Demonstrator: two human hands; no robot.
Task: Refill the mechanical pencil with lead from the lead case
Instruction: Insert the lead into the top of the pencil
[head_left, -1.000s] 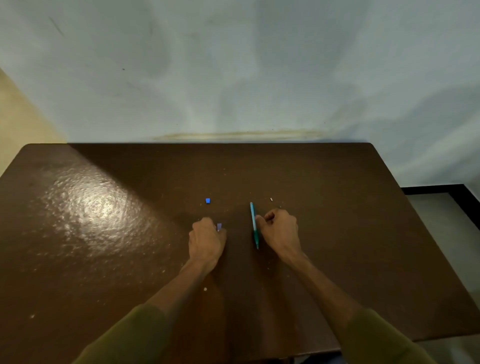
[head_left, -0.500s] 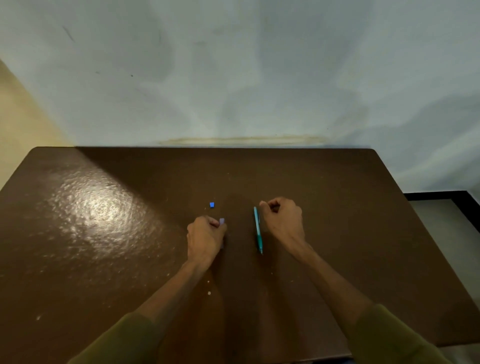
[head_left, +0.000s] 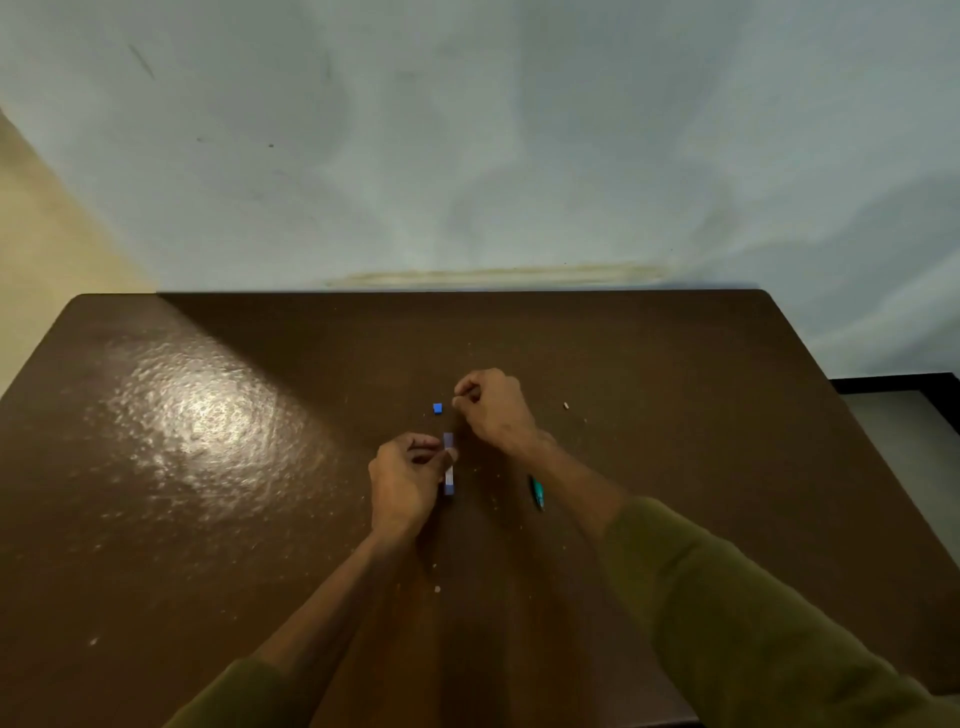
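Your left hand (head_left: 405, 480) grips the slim blue-and-clear plastic lead case (head_left: 449, 464) on the dark brown table (head_left: 208, 519), your right hand (head_left: 491, 402) pinches shut (contents unclear) beside the small blue cap (head_left: 437, 409), the teal mechanical pencil (head_left: 537, 492) lying under your right forearm.

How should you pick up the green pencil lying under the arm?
Pinch the mechanical pencil across its thin barrel near the visible tip end, coming from above. It lies flat on the table, pointing roughly toward and away from the person, so only its sides offer a hold. The right forearm covers its far part.
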